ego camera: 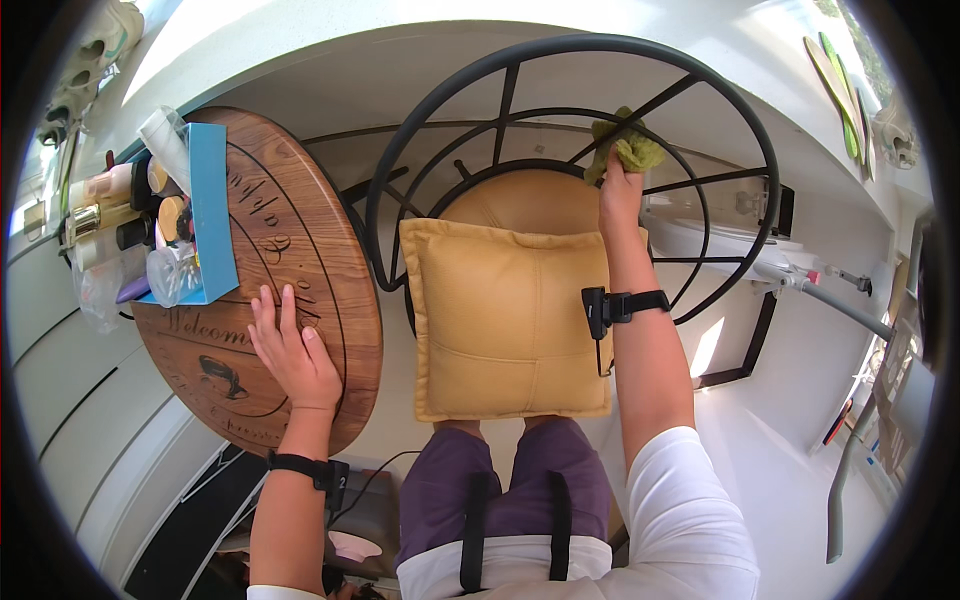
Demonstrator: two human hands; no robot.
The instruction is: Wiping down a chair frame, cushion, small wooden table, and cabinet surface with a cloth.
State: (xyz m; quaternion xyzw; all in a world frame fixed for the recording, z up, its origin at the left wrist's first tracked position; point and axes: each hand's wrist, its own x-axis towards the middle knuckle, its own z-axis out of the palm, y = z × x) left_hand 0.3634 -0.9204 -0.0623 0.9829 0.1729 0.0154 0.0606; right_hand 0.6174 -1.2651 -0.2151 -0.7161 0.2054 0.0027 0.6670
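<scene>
My right hand (622, 191) grips a crumpled green cloth (637, 150) against the bars of a black metal chair back (577, 45). Below that arm, a tan square cushion (510, 322) lies on the chair, covering part of its round tan seat (495, 199). On the left, my left hand (296, 352) rests with fingers spread on a round wooden tabletop (356, 300) that bears dark printed lettering. Just beyond those fingertips stands a blue open box (214, 217) full of toiletry bottles and tubes.
A clear cup of cotton swabs (171, 277) sits in the box. Behind the chair runs a white ledge (322, 56), with green-edged slippers (840, 97) at its right. A grey metal tube frame (847, 480) stands on the right. A pink item (354, 546) lies low at the left.
</scene>
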